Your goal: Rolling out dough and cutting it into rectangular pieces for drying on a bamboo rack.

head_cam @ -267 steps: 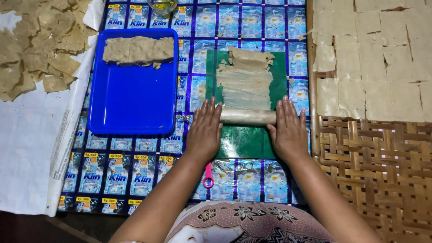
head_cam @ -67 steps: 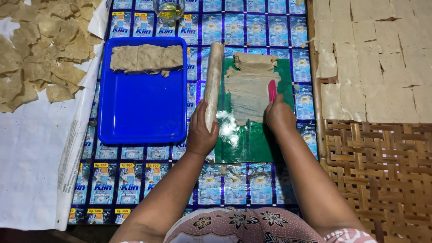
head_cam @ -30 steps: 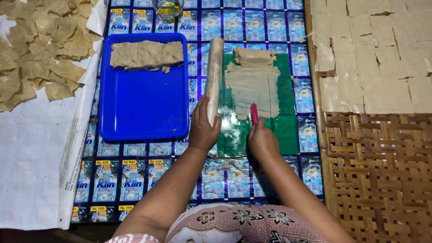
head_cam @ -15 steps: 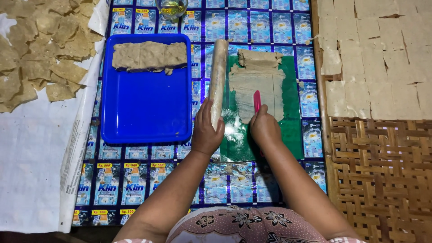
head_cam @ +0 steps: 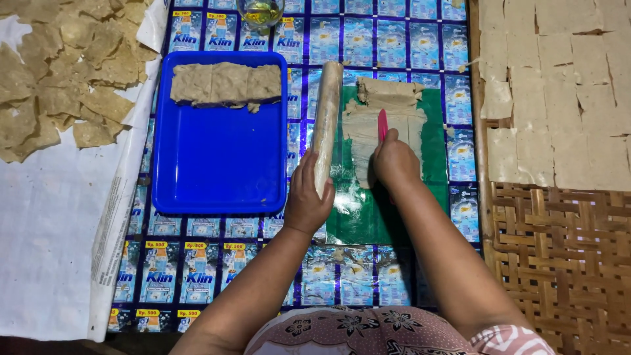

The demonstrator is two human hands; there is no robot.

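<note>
- Our left hand (head_cam: 307,197) gripped the rolling pin (head_cam: 327,125) left of the dough sheet (head_cam: 388,125).
- Right hand (head_cam: 396,163) pinched a pink tool (head_cam: 382,125) on it; the tool's lower end was hidden.
- Far glass (head_cam: 260,10) was cut off.

The blue tray (head_cam: 217,164) is smooth, glossy plastic. Under it lies a shiny mat (head_cam: 197,269) of printed sachet foil. The dough sheet (head_cam: 394,121) looks matt and rough on a glossy green plastic sheet (head_cam: 368,217). The rolling pin (head_cam: 327,118) looks dull and dough-coated. The woven bamboo mat (head_cam: 559,263) is coarse.
</note>
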